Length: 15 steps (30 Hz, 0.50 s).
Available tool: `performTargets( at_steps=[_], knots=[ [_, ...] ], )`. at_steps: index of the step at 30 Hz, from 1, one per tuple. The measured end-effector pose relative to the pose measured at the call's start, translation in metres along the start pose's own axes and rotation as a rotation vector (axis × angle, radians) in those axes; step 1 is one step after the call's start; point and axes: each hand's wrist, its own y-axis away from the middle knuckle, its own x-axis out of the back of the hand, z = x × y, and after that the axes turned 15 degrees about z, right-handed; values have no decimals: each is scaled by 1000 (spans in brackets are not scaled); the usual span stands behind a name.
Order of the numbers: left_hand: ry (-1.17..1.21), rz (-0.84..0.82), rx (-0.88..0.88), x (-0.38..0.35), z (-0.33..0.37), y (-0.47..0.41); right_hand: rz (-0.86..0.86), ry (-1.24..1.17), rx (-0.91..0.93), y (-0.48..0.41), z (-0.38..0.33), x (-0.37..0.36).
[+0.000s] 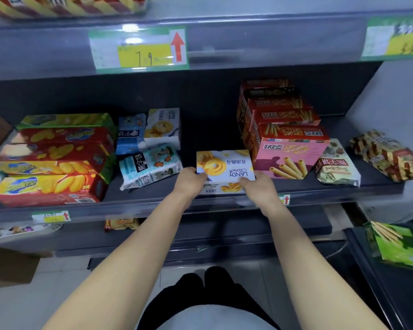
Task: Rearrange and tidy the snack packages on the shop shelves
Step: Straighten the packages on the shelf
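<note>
A white butter-cookie box (224, 166) printed "LANDY Castle" lies flat at the front middle of the dark shelf (205, 136). My left hand (189, 181) grips its near left corner and my right hand (258, 184) grips its near right corner. It seems to rest on another such box, whose front edge shows between my hands. Left of it lie light-blue bear-biscuit bags (150, 166), with a second white cookie box (163, 126) standing behind them. To the right is a pink egg-roll box (290, 154) in front of a row of red boxes (279, 110).
Red and yellow chip boxes (50, 160) are stacked at the shelf's left end. A beige biscuit bag (336, 164) and a brown striped bag (386, 154) lie on the right. A green stick-snack pack (396, 244) sits lower right. The upper shelf edge carries price tags (138, 50).
</note>
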Motion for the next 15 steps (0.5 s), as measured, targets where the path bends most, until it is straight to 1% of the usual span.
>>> performTargets(
  at_steps=[7,10,15],
  knots=[
    [88,97,13,5,1,-1,-7,-104,17,-1,-8,-2],
    [151,135,10,12,6,12,-17,-176,51,8,-13,2],
    [202,193,-21,20,19,45,-45,-213,99,33,-15,27]
  ],
)
